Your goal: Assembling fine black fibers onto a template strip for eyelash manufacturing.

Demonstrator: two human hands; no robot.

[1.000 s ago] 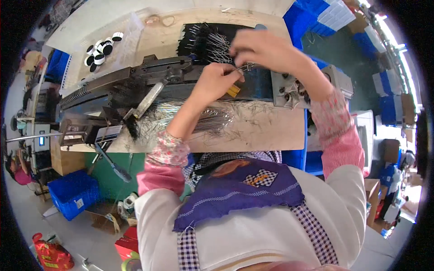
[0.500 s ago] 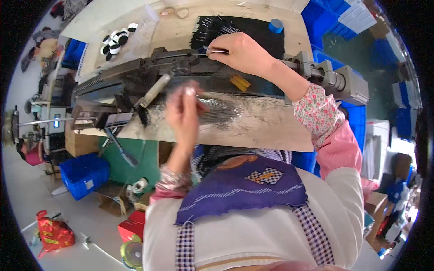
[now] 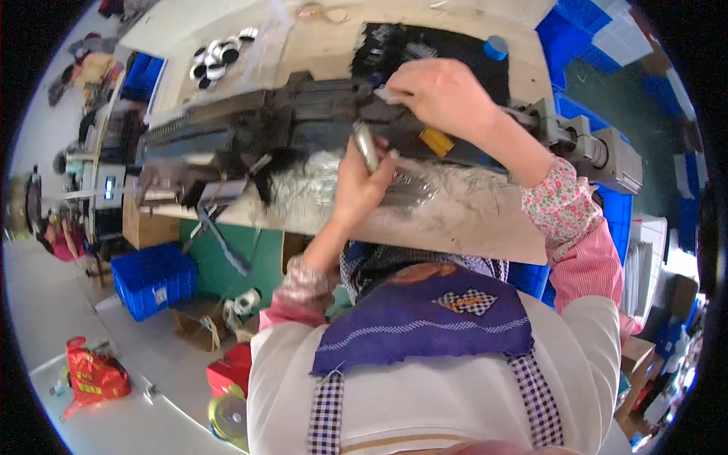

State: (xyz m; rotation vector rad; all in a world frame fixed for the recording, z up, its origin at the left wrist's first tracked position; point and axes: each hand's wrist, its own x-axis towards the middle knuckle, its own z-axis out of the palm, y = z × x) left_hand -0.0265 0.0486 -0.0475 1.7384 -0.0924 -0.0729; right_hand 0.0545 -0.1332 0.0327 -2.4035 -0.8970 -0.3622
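My left hand [image 3: 358,184] is closed around a small silvery rod-shaped piece [image 3: 367,145], held upright over the clear plastic bag of thin dark parts [image 3: 413,189] on the bench. My right hand [image 3: 440,95] reaches over the long dark machine [image 3: 288,121] and pinches a small pale piece at its top, near a yellow tag [image 3: 437,142]. Behind the machine lies a pile of black thin parts [image 3: 394,42].
A grey motor block [image 3: 599,152] sits at the machine's right end. Black and white round spools [image 3: 216,57] lie at the bench's back left. Blue crates [image 3: 152,277] stand on the floor at left, a red bag [image 3: 91,371] lower left, blue bins [image 3: 599,38] at right.
My left hand rose from the bag up to the machine, now gripping the silvery piece. My right hand stayed on the machine top. The view shifted closer.
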